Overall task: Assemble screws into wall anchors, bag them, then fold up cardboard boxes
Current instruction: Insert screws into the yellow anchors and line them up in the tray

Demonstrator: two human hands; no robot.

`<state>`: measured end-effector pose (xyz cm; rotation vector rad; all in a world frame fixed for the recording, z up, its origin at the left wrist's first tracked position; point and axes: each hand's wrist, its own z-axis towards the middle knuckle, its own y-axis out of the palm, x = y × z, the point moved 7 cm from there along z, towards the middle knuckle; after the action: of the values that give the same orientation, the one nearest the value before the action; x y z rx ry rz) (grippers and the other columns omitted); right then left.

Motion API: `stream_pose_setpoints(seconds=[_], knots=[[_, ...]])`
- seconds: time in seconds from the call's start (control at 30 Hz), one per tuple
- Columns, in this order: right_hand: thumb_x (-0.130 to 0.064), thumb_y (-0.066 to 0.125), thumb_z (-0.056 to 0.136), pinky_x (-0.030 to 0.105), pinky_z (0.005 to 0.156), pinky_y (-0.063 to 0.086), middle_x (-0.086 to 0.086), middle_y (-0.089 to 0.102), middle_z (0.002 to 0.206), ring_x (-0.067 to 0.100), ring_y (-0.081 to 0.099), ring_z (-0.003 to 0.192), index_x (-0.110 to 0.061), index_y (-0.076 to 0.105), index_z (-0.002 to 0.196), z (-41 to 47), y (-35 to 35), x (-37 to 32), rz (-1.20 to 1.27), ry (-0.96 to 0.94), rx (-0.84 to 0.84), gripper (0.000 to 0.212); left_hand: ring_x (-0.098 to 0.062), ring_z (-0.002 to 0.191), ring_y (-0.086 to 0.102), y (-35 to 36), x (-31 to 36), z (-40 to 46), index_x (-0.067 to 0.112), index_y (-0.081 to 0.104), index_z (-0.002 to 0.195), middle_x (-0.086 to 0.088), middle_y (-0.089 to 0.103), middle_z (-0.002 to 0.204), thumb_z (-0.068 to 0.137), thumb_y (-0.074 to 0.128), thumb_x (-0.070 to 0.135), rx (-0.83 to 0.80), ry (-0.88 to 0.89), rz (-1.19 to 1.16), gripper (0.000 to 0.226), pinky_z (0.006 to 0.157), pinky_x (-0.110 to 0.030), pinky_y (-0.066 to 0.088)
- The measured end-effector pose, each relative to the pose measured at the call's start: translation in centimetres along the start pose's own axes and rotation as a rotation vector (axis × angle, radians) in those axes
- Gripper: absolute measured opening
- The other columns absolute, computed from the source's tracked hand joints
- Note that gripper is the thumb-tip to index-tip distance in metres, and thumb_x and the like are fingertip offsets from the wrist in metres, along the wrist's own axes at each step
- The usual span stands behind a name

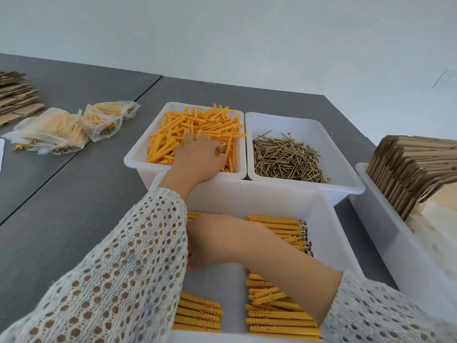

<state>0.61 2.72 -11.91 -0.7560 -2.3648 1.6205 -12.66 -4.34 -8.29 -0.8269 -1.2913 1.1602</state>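
Observation:
My left hand (197, 158) reaches into the far white bin (138, 154) of loose yellow wall anchors (197, 122), its fingers curled down around anchors in the pile. To its right, a second white bin (304, 125) holds brass screws (284, 157). My right hand (217, 241) lies low in the near white bin (259, 201), among rows of anchors with screws fitted (274, 225). Its fingers are hidden behind my left sleeve, so I cannot tell whether it holds anything.
Several clear bags of assembled anchors (57, 132) lie on the grey table at left, beside a stack of flat cardboard (14, 95). At right, a long white bin (385, 219) holds upright flat cardboard boxes (415, 164). A white wall stands behind the table.

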Motion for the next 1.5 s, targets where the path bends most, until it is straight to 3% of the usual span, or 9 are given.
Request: stream_pose_setpoints(seconds=[0.1, 0.3, 0.47, 0.63, 0.83, 1.0, 1.17, 1.27, 1.5], knots=[[-0.042, 0.058, 0.095, 0.021, 0.051, 0.036, -0.002, 0.054, 0.058, 0.012, 0.046, 0.053, -0.011, 0.055, 0.069, -1.4, -3.2, 1.9, 0.106, 0.007, -0.001, 0.041, -0.036, 0.137, 0.033, 1.0, 0.3, 0.4, 0.034, 0.062, 0.126, -0.008, 0.047, 0.140, 0.100, 0.037, 0.051, -0.145, 0.016, 0.036, 0.040, 0.105, -0.054, 0.036], [-0.023, 0.051, 0.101, 0.023, 0.050, 0.041, 0.003, 0.061, 0.066, 0.011, 0.046, 0.048, -0.010, 0.058, 0.079, -4.9, -9.7, 7.9, 0.886, -0.013, 0.514, 0.027, -0.020, 0.092, 0.059, 1.9, 1.4, 0.6, 0.029, 0.053, 0.072, 0.004, 0.064, 0.089, 0.098, 0.047, 0.040, -0.342, 0.125, 0.044, 0.029, 0.081, -0.037, 0.048], [-0.016, 0.047, 0.097, 0.029, 0.059, 0.042, 0.003, 0.062, 0.073, 0.015, 0.053, 0.063, -0.007, 0.058, 0.086, -6.2, -8.8, 17.3, 0.527, 0.467, 0.997, 0.018, -0.018, 0.101, 0.062, 2.0, 0.7, 0.4, 0.026, 0.072, 0.108, 0.001, 0.069, 0.111, 0.093, 0.048, 0.060, -0.364, 0.110, -0.119, 0.044, 0.090, -0.041, 0.049], [-0.018, 0.046, 0.093, 0.034, 0.069, 0.041, 0.007, 0.054, 0.082, 0.027, 0.050, 0.081, -0.007, 0.052, 0.092, -6.4, -4.6, 24.1, 0.454, 0.850, 0.771, 0.012, -0.014, 0.120, 0.052, 1.8, 0.8, 0.2, 0.030, 0.071, 0.116, 0.009, 0.061, 0.128, 0.091, 0.059, 0.058, -0.433, 0.110, -0.312, 0.039, 0.108, -0.043, 0.039], [-0.031, 0.049, 0.096, 0.035, 0.078, 0.039, 0.005, 0.055, 0.090, 0.024, 0.050, 0.083, -0.010, 0.053, 0.084, -3.5, -3.1, 24.1, 0.465, 0.852, 0.325, 0.024, -0.005, 0.110, 0.052, 1.7, 0.7, 0.3, 0.036, 0.068, 0.105, 0.021, 0.059, 0.107, 0.086, 0.068, 0.054, -0.381, 0.102, -0.515, 0.026, 0.093, -0.028, 0.033], [-0.029, 0.049, 0.098, 0.032, 0.081, 0.036, 0.010, 0.056, 0.113, 0.023, 0.046, 0.094, -0.007, 0.058, 0.119, -3.4, -3.2, 23.4, 0.476, 0.824, 0.263, 0.031, 0.009, 0.084, 0.061, 1.0, 0.7, 0.1, 0.037, 0.068, 0.101, 0.022, 0.071, 0.088, 0.089, 0.065, 0.053, -0.349, 0.113, -0.619, 0.020, 0.073, -0.014, 0.036], [-0.025, 0.043, 0.099, 0.032, 0.082, 0.035, 0.010, 0.053, 0.120, 0.026, 0.049, 0.102, -0.006, 0.051, 0.129, -3.6, -3.0, 23.2, 0.471, 0.835, 0.234, 0.036, 0.007, 0.099, 0.055, 0.8, 0.8, -0.1, 0.033, 0.066, 0.119, 0.019, 0.065, 0.112, 0.084, 0.071, 0.052, -0.391, 0.095, -0.658, 0.040, 0.077, -0.013, 0.034], [-0.021, 0.036, 0.100, 0.034, 0.085, 0.034, 0.014, 0.047, 0.117, 0.025, 0.042, 0.098, -0.007, 0.051, 0.089, -3.5, -2.7, 23.4, 0.417, 0.859, 0.189, 0.023, -0.004, 0.106, 0.060, 0.6, 0.8, -0.1, 0.027, 0.068, 0.117, 0.009, 0.070, 0.113, 0.082, 0.077, 0.041, -0.367, 0.097, -0.669, 0.039, 0.089, -0.021, 0.040], [-0.021, 0.028, 0.103, 0.042, 0.101, 0.037, 0.018, 0.047, 0.142, 0.022, 0.036, 0.100, -0.009, 0.042, 0.103, -4.2, -2.8, 23.7, 0.410, 0.921, 0.194, 0.018, -0.012, 0.065, 0.058, -2.0, 0.1, -0.3, 0.017, 0.071, 0.089, 0.002, 0.067, 0.075, 0.101, 0.052, 0.034, 0.093, 0.117, -0.696, 0.029, 0.066, -0.029, 0.048]])
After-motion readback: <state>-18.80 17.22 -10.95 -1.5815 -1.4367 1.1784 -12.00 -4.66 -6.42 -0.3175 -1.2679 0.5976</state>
